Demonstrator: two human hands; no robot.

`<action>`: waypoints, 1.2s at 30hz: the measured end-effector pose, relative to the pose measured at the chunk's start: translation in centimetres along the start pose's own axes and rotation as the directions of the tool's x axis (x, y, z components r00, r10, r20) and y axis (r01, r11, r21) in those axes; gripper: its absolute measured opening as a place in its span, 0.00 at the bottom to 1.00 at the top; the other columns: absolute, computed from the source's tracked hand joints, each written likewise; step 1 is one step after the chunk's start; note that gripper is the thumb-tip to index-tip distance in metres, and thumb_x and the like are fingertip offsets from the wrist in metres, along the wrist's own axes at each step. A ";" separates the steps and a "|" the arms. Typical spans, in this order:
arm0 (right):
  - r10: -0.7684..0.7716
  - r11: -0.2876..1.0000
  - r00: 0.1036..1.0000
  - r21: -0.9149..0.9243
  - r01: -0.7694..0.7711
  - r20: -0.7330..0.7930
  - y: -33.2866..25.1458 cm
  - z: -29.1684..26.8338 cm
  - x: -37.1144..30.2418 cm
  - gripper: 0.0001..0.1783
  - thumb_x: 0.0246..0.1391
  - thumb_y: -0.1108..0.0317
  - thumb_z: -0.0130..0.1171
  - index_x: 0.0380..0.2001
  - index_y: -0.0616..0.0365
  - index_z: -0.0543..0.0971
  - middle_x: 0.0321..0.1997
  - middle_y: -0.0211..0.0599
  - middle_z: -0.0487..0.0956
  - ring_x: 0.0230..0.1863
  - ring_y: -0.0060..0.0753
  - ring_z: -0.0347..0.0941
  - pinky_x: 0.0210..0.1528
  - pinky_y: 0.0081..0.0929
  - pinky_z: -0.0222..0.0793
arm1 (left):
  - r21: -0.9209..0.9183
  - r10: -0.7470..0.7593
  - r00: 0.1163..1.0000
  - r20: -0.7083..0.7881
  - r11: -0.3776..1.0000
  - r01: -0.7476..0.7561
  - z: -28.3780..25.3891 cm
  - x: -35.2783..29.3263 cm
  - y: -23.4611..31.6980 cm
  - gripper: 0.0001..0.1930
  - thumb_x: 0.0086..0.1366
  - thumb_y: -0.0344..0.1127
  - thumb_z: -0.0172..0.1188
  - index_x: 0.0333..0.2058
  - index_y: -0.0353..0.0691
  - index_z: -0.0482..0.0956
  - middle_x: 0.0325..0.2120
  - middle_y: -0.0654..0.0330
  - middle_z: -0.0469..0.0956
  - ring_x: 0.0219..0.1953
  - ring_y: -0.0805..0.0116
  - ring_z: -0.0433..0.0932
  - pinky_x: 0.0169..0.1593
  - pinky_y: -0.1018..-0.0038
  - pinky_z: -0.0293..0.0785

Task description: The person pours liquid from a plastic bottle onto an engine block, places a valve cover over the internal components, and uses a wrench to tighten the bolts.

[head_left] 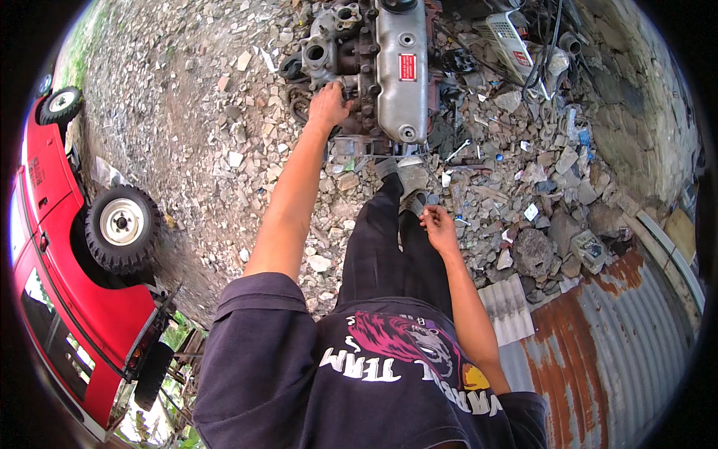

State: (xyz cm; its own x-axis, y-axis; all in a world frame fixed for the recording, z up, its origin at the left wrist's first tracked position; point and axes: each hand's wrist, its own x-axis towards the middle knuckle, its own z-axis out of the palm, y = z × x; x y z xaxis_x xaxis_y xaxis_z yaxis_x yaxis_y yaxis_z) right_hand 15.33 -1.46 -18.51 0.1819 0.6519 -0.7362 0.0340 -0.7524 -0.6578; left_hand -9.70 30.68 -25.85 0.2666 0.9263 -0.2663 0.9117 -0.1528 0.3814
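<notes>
An engine with a silver valve cover stands on the ground ahead of me. My left hand reaches to its left side, just below the grey-brown manifold. The fingers are bent in against the engine there, and what they close on is hidden. Lower and to the right, my right hand hangs in front of my legs, away from the engine. Its thumb and fingertips are pinched together, and anything between them is too small to make out.
An open-ended wrench lies on rubble right of the engine. Broken stones, a light-coloured plastic grille and rusty corrugated sheeting are on the right, beside a stone wall. A red vehicle stands left.
</notes>
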 end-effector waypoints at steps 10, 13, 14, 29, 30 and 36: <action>-0.054 0.998 0.998 -0.044 0.053 -0.012 -0.3 -0.6 0.5 0.15 0.60 0.62 0.54 0.42 0.65 0.74 0.30 0.38 0.79 0.29 0.24 0.76 0.33 0.23 0.72 | -0.539 -0.356 0.911 -0.209 0.819 0.196 -1.9 -2.4 -2.1 0.24 0.53 0.49 0.66 0.36 0.32 0.76 0.18 0.54 0.73 0.21 0.65 0.72 0.30 0.70 0.70; -0.027 0.997 0.999 -0.077 0.029 0.024 -0.6 0.1 1.1 0.16 0.60 0.61 0.54 0.42 0.65 0.74 0.31 0.38 0.79 0.30 0.24 0.77 0.34 0.23 0.72 | -0.716 -0.429 0.886 -0.174 0.673 0.186 -2.5 -4.9 -2.9 0.20 0.56 0.45 0.66 0.34 0.31 0.76 0.16 0.67 0.67 0.19 0.79 0.61 0.23 0.77 0.59; -0.016 0.996 0.999 -0.084 0.019 0.033 -0.7 0.4 1.4 0.16 0.60 0.61 0.54 0.42 0.65 0.75 0.32 0.39 0.79 0.31 0.24 0.77 0.34 0.23 0.72 | -0.768 -0.448 0.883 -0.142 0.613 0.187 -2.9 -6.1 -2.5 0.19 0.57 0.44 0.66 0.33 0.31 0.76 0.16 0.69 0.67 0.19 0.81 0.60 0.23 0.78 0.58; -0.089 0.966 0.971 0.257 0.029 0.222 -13.0 6.1 0.3 0.20 0.60 0.59 0.55 0.47 0.66 0.74 0.34 0.38 0.79 0.33 0.24 0.75 0.36 0.22 0.71 | -0.873 -0.386 0.922 0.002 0.449 0.190 -4.5 -21.6 10.7 0.15 0.52 0.33 0.70 0.33 0.34 0.73 0.14 0.74 0.59 0.17 0.85 0.55 0.20 0.83 0.50; -0.109 0.970 0.968 0.237 0.054 0.227 -13.1 6.3 0.1 0.21 0.60 0.59 0.55 0.47 0.66 0.75 0.35 0.38 0.79 0.34 0.23 0.75 0.36 0.21 0.71 | -0.855 -0.359 0.933 -0.004 0.485 0.183 -4.6 -22.3 11.3 0.15 0.52 0.32 0.70 0.34 0.34 0.73 0.13 0.73 0.59 0.17 0.85 0.55 0.20 0.82 0.51; -0.284 0.958 0.939 0.098 0.269 0.193 -12.2 6.3 -2.1 0.21 0.58 0.57 0.59 0.44 0.67 0.78 0.37 0.37 0.80 0.39 0.22 0.74 0.42 0.20 0.70 | -0.811 -0.254 0.964 -0.081 0.579 0.084 -5.0 -25.6 13.9 0.14 0.51 0.28 0.68 0.35 0.35 0.74 0.14 0.70 0.59 0.18 0.82 0.56 0.22 0.80 0.55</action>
State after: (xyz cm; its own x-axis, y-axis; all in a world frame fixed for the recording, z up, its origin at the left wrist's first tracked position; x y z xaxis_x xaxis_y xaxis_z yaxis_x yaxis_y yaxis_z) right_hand 8.33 6.96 -9.92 -0.0286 0.8440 -0.5356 -0.0147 -0.5361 -0.8440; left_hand -5.42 6.55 -9.31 0.0003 0.9596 -0.2813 0.2963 0.2686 0.9165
